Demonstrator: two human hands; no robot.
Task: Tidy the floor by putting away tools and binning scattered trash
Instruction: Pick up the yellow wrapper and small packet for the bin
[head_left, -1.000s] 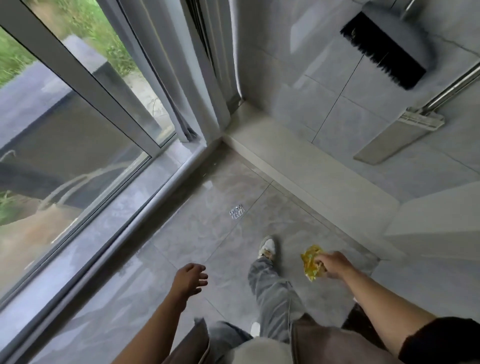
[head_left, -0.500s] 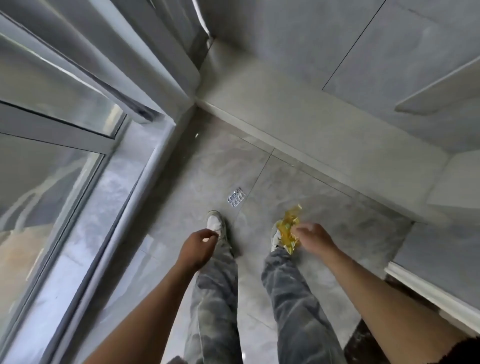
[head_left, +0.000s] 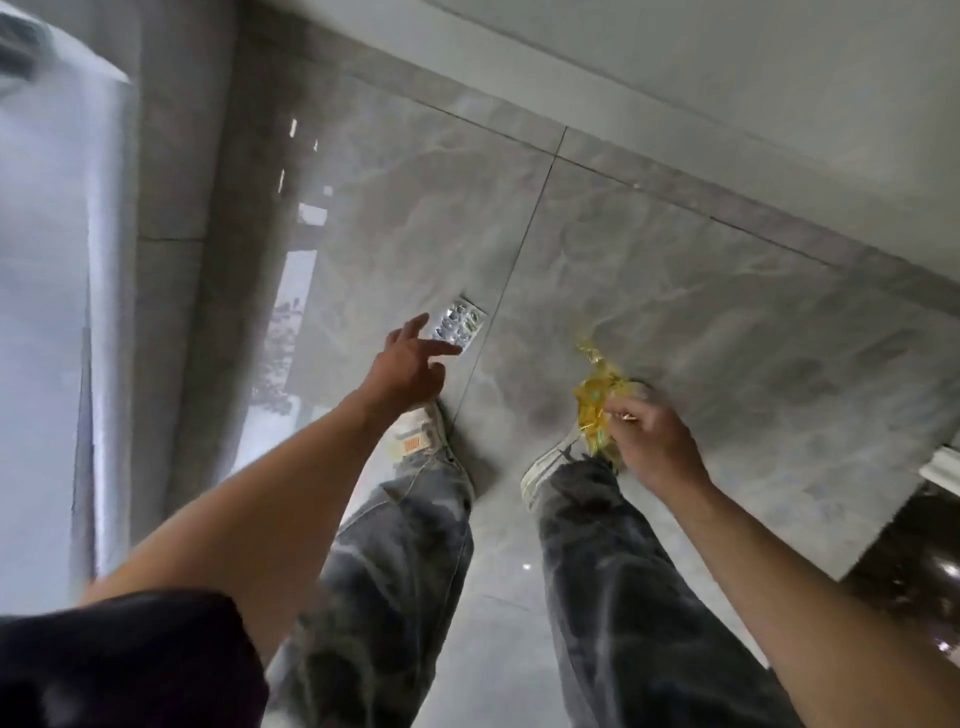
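Observation:
A silver blister pack (head_left: 460, 325) lies flat on the grey floor tiles just ahead of my feet. My left hand (head_left: 408, 366) is stretched down over it with fingers spread, the fingertips at the pack's near edge and holding nothing. My right hand (head_left: 652, 439) is closed on a crumpled yellow wrapper (head_left: 597, 402), held above my right shoe.
My two white shoes (head_left: 415, 431) and grey trouser legs fill the lower middle. A pale raised ledge (head_left: 727, 67) runs along the far side. The glass door and its track (head_left: 104, 260) border the left. A dark surface (head_left: 930, 561) sits at the right edge.
The view has tipped down and closer to the floor. My left hand has opened and reached forward to the blister pack. My right hand still holds the yellow wrapper.

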